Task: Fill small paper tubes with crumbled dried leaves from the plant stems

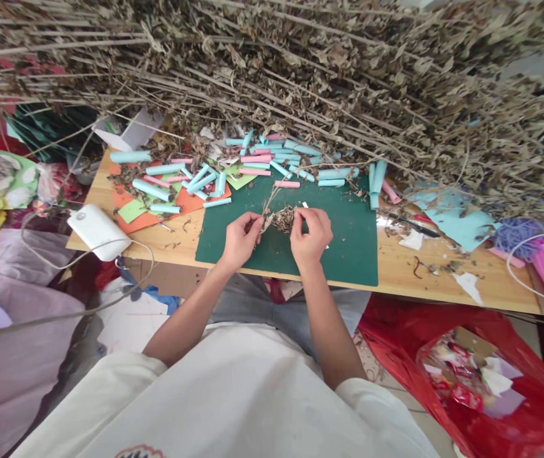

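Note:
Over the green cutting mat point(348, 248), my left hand point(242, 240) pinches a thin dried plant sprig point(266, 219) whose stem points up and away. Opposite it, my right hand point(310, 235) has thumb and forefinger closed together; what they hold, if anything, is too small to make out. Between both hands lies a small heap of dried plant bits point(282, 219). A small white piece shows beside my right hand, partly hidden. Just beyond the hands, a pink paper roll point(287, 184) rests on the mat.
Long dried leafy stalks point(252, 70) fill the far side. Several blue paper rolls point(154, 189) and pink ones lie before them. A white power bank point(100, 232) with a cable sits at the table's left edge. A red trash bag point(396, 337) stands open below right.

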The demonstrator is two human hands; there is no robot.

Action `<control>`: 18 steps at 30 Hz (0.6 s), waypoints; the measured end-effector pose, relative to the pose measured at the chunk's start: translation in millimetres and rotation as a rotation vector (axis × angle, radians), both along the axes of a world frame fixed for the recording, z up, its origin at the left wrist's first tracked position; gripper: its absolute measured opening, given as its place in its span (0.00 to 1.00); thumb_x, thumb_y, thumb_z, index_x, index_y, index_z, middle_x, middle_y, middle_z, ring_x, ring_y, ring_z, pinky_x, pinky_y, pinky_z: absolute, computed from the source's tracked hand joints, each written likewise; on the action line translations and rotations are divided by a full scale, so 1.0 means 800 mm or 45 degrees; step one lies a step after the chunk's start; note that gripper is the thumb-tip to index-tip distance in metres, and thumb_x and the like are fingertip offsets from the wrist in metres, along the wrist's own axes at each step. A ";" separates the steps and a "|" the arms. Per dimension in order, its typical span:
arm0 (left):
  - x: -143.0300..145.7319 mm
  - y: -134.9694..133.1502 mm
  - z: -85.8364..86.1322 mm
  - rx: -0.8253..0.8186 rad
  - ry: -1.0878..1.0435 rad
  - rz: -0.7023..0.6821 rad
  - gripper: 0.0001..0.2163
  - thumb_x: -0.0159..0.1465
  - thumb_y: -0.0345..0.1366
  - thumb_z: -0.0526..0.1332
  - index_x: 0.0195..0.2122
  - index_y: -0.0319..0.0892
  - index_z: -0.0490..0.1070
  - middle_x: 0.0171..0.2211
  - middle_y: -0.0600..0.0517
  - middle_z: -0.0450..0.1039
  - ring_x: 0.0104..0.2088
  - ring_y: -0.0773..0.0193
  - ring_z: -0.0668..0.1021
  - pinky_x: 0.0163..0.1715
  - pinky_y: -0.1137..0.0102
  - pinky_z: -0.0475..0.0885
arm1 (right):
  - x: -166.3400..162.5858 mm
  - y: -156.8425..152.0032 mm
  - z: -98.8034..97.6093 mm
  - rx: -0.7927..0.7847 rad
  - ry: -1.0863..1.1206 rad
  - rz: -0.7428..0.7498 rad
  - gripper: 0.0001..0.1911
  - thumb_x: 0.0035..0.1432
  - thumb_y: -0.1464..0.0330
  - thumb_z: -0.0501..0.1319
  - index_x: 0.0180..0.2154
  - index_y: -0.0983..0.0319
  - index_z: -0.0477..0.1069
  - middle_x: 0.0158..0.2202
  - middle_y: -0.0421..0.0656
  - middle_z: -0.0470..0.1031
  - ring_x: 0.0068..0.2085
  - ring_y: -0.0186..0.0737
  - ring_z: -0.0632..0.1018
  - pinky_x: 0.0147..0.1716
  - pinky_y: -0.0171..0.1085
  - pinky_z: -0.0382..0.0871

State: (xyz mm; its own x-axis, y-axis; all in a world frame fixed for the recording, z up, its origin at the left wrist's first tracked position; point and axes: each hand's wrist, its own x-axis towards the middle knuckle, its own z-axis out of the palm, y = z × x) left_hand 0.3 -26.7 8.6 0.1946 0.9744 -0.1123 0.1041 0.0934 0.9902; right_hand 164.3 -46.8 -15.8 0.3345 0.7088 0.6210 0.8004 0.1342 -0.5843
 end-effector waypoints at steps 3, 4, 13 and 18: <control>-0.001 0.001 -0.001 0.002 -0.003 -0.017 0.15 0.63 0.49 0.61 0.34 0.40 0.71 0.19 0.57 0.64 0.18 0.73 0.67 0.19 0.77 0.61 | 0.001 0.001 0.001 -0.031 -0.052 0.021 0.11 0.63 0.68 0.56 0.40 0.59 0.77 0.36 0.47 0.75 0.40 0.43 0.76 0.43 0.43 0.69; -0.001 0.002 -0.001 0.003 -0.004 -0.025 0.15 0.63 0.49 0.61 0.34 0.40 0.71 0.18 0.57 0.64 0.18 0.73 0.67 0.19 0.77 0.61 | 0.001 0.001 0.002 -0.040 -0.064 0.050 0.11 0.63 0.69 0.56 0.42 0.58 0.77 0.37 0.47 0.75 0.41 0.44 0.75 0.43 0.44 0.69; 0.000 0.004 -0.009 0.021 0.026 -0.061 0.14 0.63 0.48 0.62 0.35 0.40 0.72 0.20 0.56 0.67 0.19 0.72 0.69 0.20 0.77 0.63 | -0.002 -0.004 0.014 -0.091 -0.118 0.238 0.08 0.62 0.67 0.59 0.41 0.58 0.76 0.41 0.46 0.75 0.45 0.44 0.74 0.46 0.44 0.67; 0.000 0.004 -0.008 0.034 0.054 -0.051 0.14 0.63 0.48 0.61 0.34 0.41 0.72 0.19 0.57 0.67 0.18 0.72 0.69 0.20 0.77 0.63 | -0.001 -0.002 0.007 -0.034 -0.074 0.238 0.06 0.62 0.68 0.60 0.36 0.58 0.76 0.37 0.45 0.76 0.42 0.42 0.74 0.45 0.43 0.66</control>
State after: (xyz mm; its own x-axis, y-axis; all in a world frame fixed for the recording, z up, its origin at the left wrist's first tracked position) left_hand 0.3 -23.6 2.6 0.2291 0.9687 -0.0957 0.1496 0.0621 0.9868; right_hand 163.1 -48.7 -9.9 0.1597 0.7716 0.6157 0.7956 0.2686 -0.5430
